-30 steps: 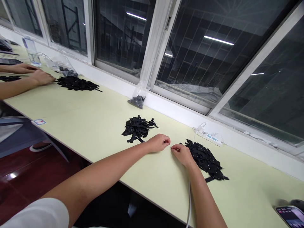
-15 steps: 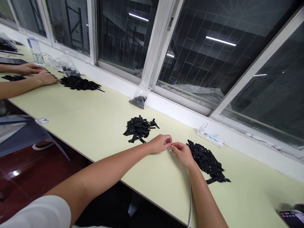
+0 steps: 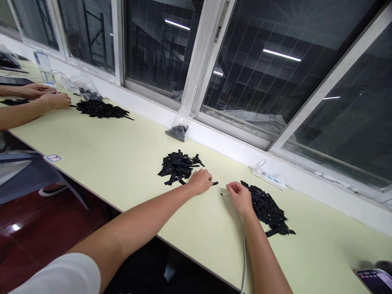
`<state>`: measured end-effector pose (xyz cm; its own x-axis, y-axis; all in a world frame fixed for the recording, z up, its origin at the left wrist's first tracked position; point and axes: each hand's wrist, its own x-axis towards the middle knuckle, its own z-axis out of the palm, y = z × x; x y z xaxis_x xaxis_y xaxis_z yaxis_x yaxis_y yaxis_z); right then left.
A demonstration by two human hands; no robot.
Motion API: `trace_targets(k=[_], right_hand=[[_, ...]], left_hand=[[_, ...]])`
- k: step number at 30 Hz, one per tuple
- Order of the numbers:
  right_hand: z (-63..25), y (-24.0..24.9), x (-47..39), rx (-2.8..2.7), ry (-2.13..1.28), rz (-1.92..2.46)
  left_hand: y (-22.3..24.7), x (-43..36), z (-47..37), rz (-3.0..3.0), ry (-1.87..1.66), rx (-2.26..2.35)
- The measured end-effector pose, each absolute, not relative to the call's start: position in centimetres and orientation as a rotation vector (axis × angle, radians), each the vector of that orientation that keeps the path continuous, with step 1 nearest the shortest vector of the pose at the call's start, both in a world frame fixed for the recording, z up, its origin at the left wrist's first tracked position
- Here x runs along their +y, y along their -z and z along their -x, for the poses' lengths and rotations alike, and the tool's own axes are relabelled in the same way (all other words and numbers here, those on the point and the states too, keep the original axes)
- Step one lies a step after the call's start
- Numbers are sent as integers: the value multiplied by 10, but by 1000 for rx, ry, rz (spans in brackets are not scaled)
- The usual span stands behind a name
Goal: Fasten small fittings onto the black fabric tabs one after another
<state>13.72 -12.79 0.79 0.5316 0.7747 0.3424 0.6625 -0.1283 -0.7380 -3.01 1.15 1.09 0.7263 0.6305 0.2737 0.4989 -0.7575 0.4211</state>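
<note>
My left hand [image 3: 200, 181] is closed on a short black fabric strip [image 3: 215, 183], whose end sticks out past my fingertips to the right. Beside it on the left lies a loose pile of black strips [image 3: 177, 165] with small shiny spots. My right hand [image 3: 240, 197] is apart from the left, its thumb and fingers pinched together; anything between them is too small to make out. Between my hands, a small dark round piece [image 3: 221, 194] rests on the table. A larger pile of black strips [image 3: 269, 210] sits just right of my right hand.
On the pale yellow table [image 3: 122, 163], a clear bag of dark pieces [image 3: 178, 131] leans by the window ledge. A power strip [image 3: 271, 179] and a phone [image 3: 374, 281] lie to the right. At far left, another person's hands [image 3: 55, 100] work near a black pile [image 3: 101, 108].
My hands have moved apart, the left one leftward with a strip now showing, the right one slightly rightward. The small round piece between them has come into view.
</note>
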Motion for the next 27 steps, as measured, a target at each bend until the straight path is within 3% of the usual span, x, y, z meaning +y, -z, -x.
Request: trace_targets(k=[12, 27], right_hand=[[-130, -7, -127, -1245, -180, 1828], [-120, -15, -124, -999, -627, 1561]], left_hand=[[-20, 1, 37, -2625, -523, 734], [-16, -12, 31, -2031, -759, 446]])
